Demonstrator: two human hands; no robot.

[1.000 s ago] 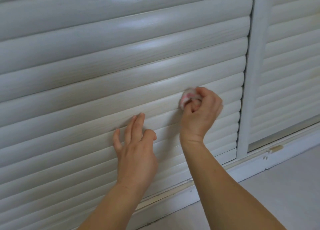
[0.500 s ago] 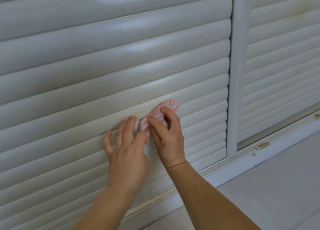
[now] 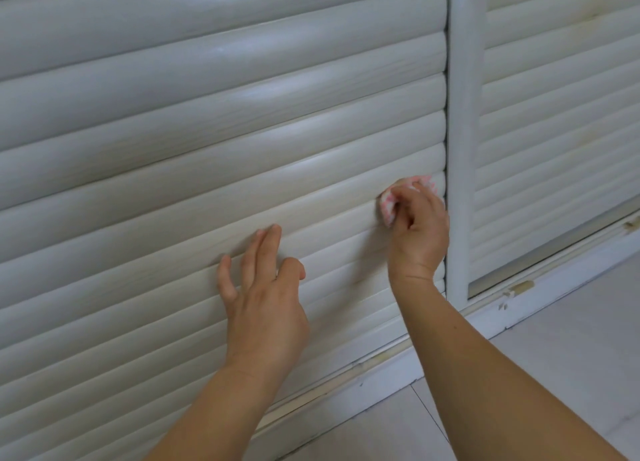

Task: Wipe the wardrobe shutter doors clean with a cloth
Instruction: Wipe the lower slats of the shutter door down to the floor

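Most of the view is filled by the left shutter door [image 3: 207,121], its rounded white slats running across; a second shutter door [image 3: 561,121] is seen beyond the white upright frame [image 3: 462,131]. The left hand [image 3: 263,301] is laid flat on the lower slats, fingers spread. The right hand [image 3: 417,232] is closed around a pink-and-white cloth [image 3: 389,200], pressed to a slat just beside the frame.

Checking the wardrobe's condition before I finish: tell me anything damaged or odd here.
The white bottom rail has chipped, peeling paint with tan patches below the right slatted shutter door; yellowish staining shows on that door's upper slats. Nothing else stands out.
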